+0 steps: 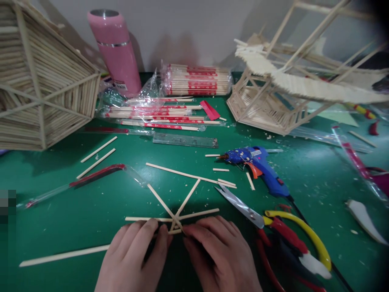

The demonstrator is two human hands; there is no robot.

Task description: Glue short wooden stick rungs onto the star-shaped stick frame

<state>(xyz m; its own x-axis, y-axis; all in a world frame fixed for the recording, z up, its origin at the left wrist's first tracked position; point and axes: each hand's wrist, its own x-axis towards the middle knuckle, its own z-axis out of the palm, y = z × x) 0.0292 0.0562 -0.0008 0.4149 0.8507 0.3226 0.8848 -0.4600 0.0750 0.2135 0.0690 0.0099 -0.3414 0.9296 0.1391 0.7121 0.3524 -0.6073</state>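
Observation:
My left hand [133, 255] and my right hand [220, 251] meet at the near edge, fingertips pinching the joint of a fan of thin wooden sticks [174, 211] that lies flat on the green table [121, 194]. Two sticks rise diagonally from the joint, and one runs crosswise under my fingers. A longer stick [188, 175] lies just beyond the fan. Scissors with yellow and red handles [243, 209] lie right of my right hand.
A blue glue gun [258, 166] lies at centre right. Packs of chopsticks [197, 80], a clear ruler [185, 140] and a pink flask [117, 50] stand farther back. Stick-built models sit at the far left [39, 81] and far right [273, 97]. Loose sticks [97, 156] lie around.

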